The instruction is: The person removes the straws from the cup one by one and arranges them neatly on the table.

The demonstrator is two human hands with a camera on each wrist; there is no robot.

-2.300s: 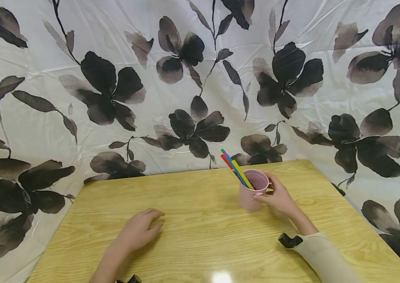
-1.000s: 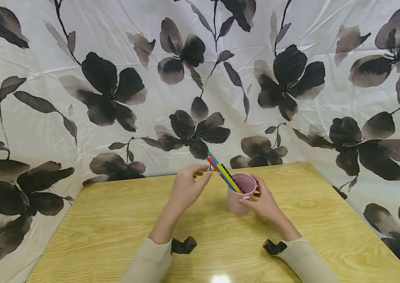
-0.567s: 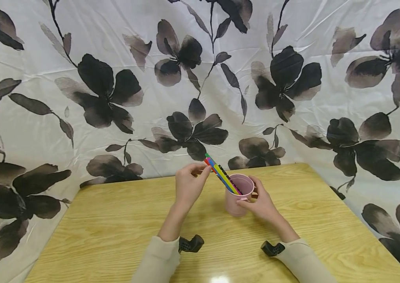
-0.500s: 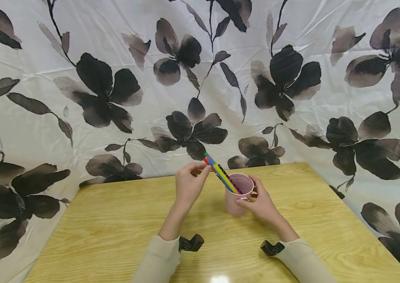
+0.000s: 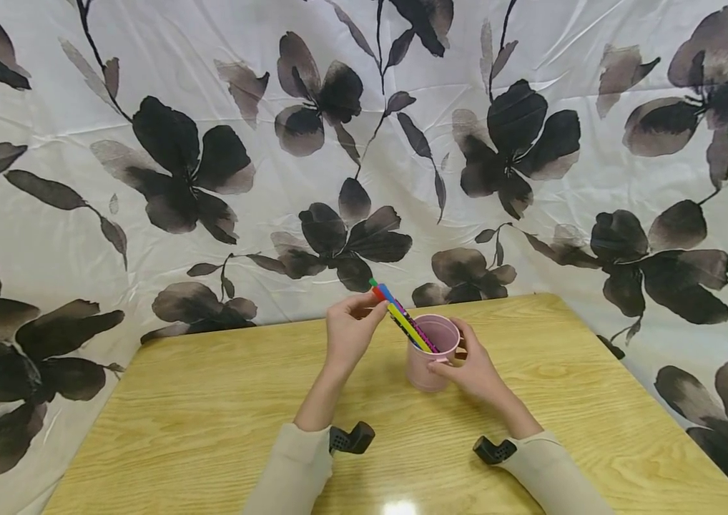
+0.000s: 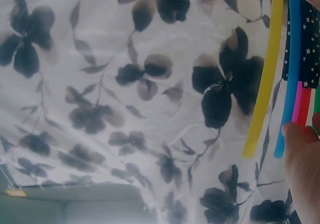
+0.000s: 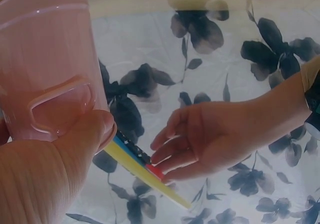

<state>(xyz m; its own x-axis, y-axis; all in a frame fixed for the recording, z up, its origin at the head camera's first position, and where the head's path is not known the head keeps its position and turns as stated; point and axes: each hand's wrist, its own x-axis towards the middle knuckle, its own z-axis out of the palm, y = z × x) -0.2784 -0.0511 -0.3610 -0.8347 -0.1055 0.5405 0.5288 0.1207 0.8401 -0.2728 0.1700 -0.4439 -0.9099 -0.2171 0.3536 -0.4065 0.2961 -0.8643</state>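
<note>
My right hand point(image 5: 476, 368) holds a pink cup point(image 5: 427, 375), thumb on its near side by a small raised loop. Felt-tip pens lean leftward out of the cup, among them a yellow pen point(image 5: 409, 327) and a blue one point(image 5: 386, 292). At their upper ends my left hand point(image 5: 352, 329) pinches at the caps, beside a red cap point(image 5: 377, 294). In the left wrist view the thumb point(image 6: 305, 169) lies against the blue, pink and red ends, while the yellow pen point(image 6: 263, 94) stands apart. Which pen it grips is partly hidden by the fingers.
Both hands are above a light wooden table point(image 5: 209, 400). A white cloth with dark flowers point(image 5: 338, 107) hangs behind it and to the sides. Black wrist cameras sit at the left cuff point(image 5: 351, 438) and the right cuff point(image 5: 494, 450).
My left hand has come up from the table to the pens' tops, and the pens have shifted, yellow now nearest the front. Earlier, my right hand brought the cup leftward.
</note>
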